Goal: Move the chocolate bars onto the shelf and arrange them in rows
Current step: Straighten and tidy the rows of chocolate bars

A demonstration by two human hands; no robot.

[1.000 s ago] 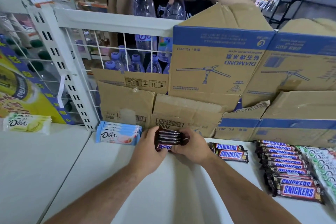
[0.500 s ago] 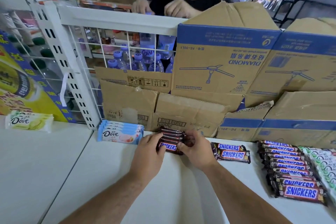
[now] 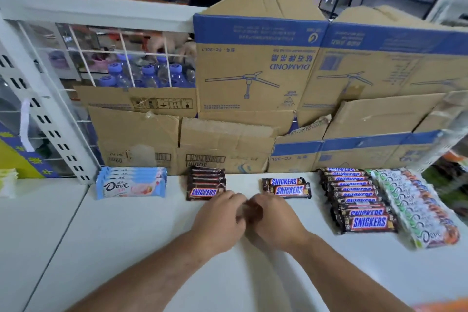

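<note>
"SNICKERS" in white letters on blue stands on the front bar of the short Snickers row point(image 3: 205, 186) by the cardboard, on both bars of the Snickers pair point(image 3: 286, 187) further right, and on the bars of the long Snickers row point(image 3: 358, 200), clearest on its nearest bar. "Dove" is printed on the front of the pale blue Dove bars point(image 3: 131, 182) at the left, and again on the nearest wrapper of the green-and-white Dove row point(image 3: 415, 206) at the far right. The large cardboard box point(image 3: 255, 66) carries "DIAMOND" upside down, with Chinese characters above it and a code reading roughly "FC-30L1". The smaller print there is too blurred to read.
</note>
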